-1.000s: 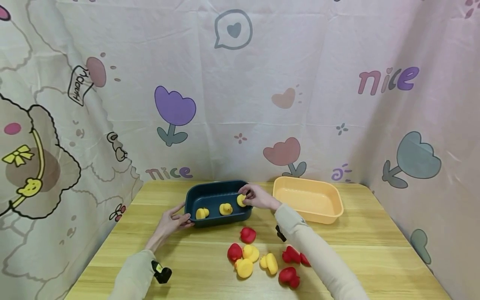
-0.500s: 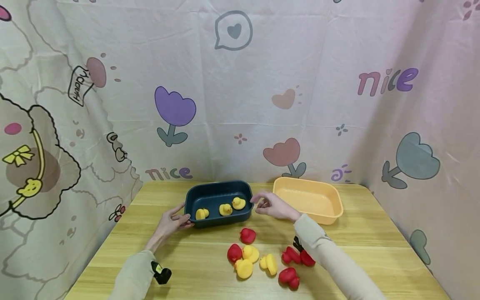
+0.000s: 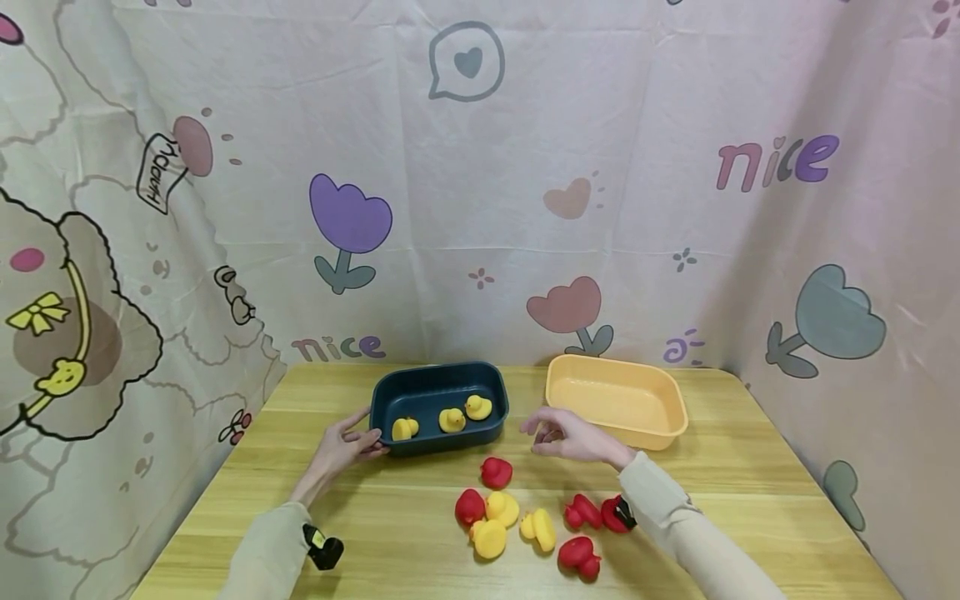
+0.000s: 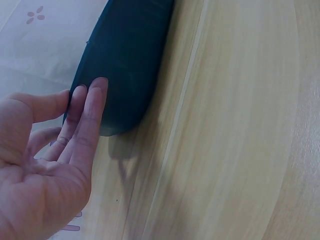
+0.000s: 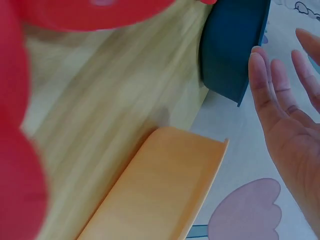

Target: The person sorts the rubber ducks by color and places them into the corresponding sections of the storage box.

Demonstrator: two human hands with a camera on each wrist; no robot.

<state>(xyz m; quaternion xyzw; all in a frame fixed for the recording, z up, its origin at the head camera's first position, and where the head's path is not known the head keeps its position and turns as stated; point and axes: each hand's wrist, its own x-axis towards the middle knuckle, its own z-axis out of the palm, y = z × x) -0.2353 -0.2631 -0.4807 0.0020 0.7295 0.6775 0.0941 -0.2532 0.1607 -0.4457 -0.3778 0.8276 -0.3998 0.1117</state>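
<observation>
My left hand (image 3: pixel 339 447) holds the near left corner of a dark blue plastic bin (image 3: pixel 438 444). In the left wrist view its thumb is at the rim and its fingers (image 4: pixel 90 110) lie along the outer wall. Inside the bin sit three yellow rubber ducks, one at the left (image 3: pixel 405 429), one in the middle (image 3: pixel 452 420) and one at the right (image 3: pixel 477 407). My right hand (image 3: pixel 573 435) hovers between this bin and a light orange bin (image 3: pixel 637 435), fingers loosely bent and holding nothing. Below it lie red rubber ducks (image 3: pixel 496 472) and yellow rubber ducks (image 3: pixel 490 538).
The orange bin stands at the back right, with no ducks visible in it. A red duck (image 3: pixel 618 515) is partly covered by the right wrist camera. Behind the wooden table (image 3: pixel 720 467) hangs a printed curtain (image 3: pixel 480 167).
The right hand has let go of a yellow duck inside the blue bin and drawn back to the right, towards the front. The left hand has stayed on the bin.
</observation>
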